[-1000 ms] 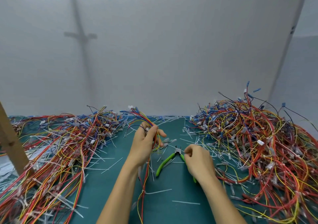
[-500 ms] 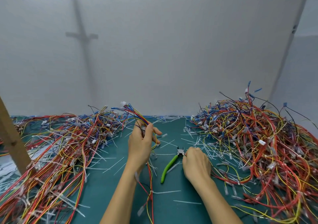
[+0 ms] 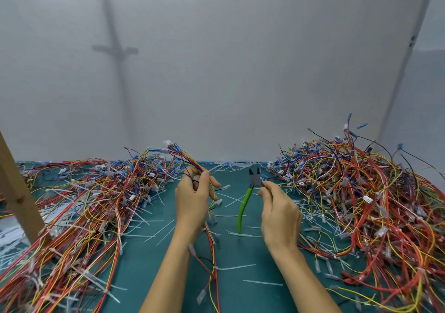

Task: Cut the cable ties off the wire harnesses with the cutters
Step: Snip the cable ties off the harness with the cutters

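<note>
head camera: your left hand (image 3: 192,202) curls round a wire harness (image 3: 190,162), its ends fanning up above your fingers. your right hand (image 3: 280,212) pinches the cutters (image 3: 244,206) near the head, tips up, green handle hanging over the surface (image 3: 149,269). left pile (image 3: 96,192) and right pile (image 3: 361,185) flank you, loose cable ties (image 3: 262,283) scattered between.
</note>
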